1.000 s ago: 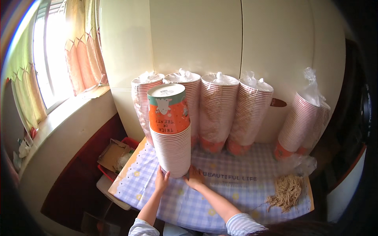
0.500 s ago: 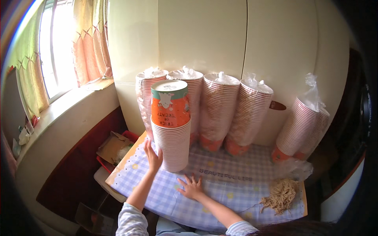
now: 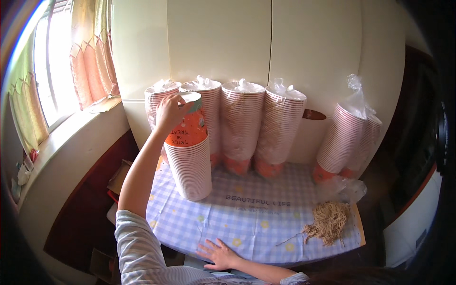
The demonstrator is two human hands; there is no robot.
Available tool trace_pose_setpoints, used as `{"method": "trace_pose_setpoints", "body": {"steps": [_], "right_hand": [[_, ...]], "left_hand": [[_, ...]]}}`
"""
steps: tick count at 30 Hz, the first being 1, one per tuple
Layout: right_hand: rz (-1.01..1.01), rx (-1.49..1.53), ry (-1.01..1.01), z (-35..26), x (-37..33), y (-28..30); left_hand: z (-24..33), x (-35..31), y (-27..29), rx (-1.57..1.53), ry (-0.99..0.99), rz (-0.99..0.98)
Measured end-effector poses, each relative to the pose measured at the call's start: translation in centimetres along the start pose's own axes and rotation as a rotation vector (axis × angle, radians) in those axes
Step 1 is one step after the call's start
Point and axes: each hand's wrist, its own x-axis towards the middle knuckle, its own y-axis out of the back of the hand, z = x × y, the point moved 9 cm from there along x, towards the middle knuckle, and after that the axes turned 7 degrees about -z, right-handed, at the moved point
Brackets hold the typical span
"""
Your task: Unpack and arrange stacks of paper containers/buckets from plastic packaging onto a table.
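Observation:
A tall stack of upside-down paper cups (image 3: 191, 166) stands on the left part of the table. Its topmost cup shows an orange and green printed side, while only white rims show below. My left hand (image 3: 172, 111) is up at the top of this stack, its fingers curled over the edge of the top cup's base. Part of the grip is hidden behind the hand. At the table's front edge lies my right hand (image 3: 219, 255), palm down with fingers spread, holding nothing.
Several bagged cup stacks (image 3: 242, 123) line the cabinet wall, with more bagged stacks (image 3: 339, 137) at the right. A bundle of tan strings (image 3: 328, 222) and a crumpled clear plastic bag (image 3: 349, 188) lie on the checked tablecloth (image 3: 256, 223). A curtained window is at the left.
My left hand has risen from beside the stack's lower part to its top and taken hold there. The right hand has drawn back toward the front edge. The view has shifted.

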Motion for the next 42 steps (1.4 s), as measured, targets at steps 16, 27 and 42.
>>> {"method": "trace_pose_setpoints", "body": {"steps": [16, 27, 42], "right_hand": [[0.122, 0.033, 0.093, -1.6, -1.9, 0.2], [0.096, -0.028, 0.071, -1.4, -1.9, 0.0], [0.907, 1.821, 0.209, 9.2, -7.2, 4.6]], "left_hand": [[3.9, 0.3, 4.4, -0.093, 0.064, 0.076], [7.3, 1.5, 11.3, -0.063, -0.199, 0.376], [11.2, -22.2, 0.8, -0.514, -0.449, 0.022]]}}
